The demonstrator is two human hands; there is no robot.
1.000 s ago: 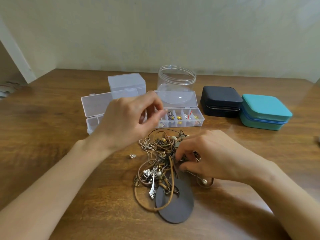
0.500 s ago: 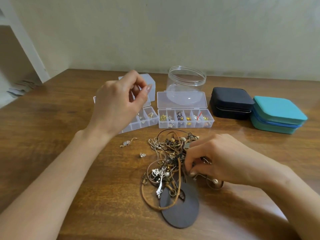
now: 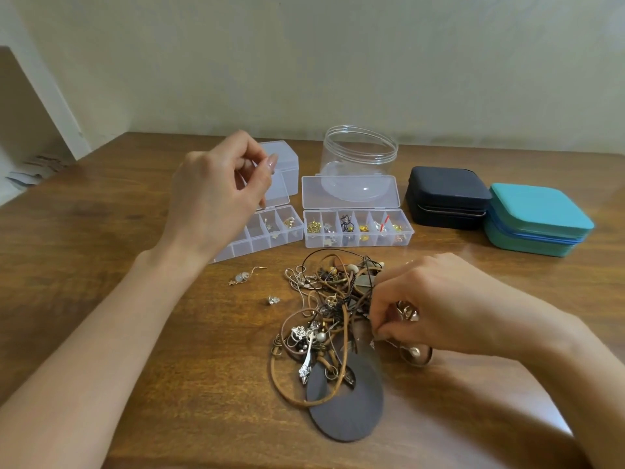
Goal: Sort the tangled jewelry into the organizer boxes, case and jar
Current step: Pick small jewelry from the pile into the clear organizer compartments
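Observation:
A tangled jewelry pile of brown cords, chains and charms lies mid-table, with a dark round pendant at its near end. My right hand pinches a piece at the pile's right edge, and a metal piece shows inside its curled fingers. My left hand hovers over the open left organizer box, thumb and fingers pinched together on something too small to make out. The right organizer box stands open with small pieces in its compartments. Behind it is the clear jar, with the black case to the right.
A teal case sits shut to the right of the black one. A small closed clear box stands behind my left hand. A loose drop earring and a tiny stud lie left of the pile.
My left hand has risen from the pile's top edge to above the left organizer box. My right hand has stayed on the pile's right side, still pinching.

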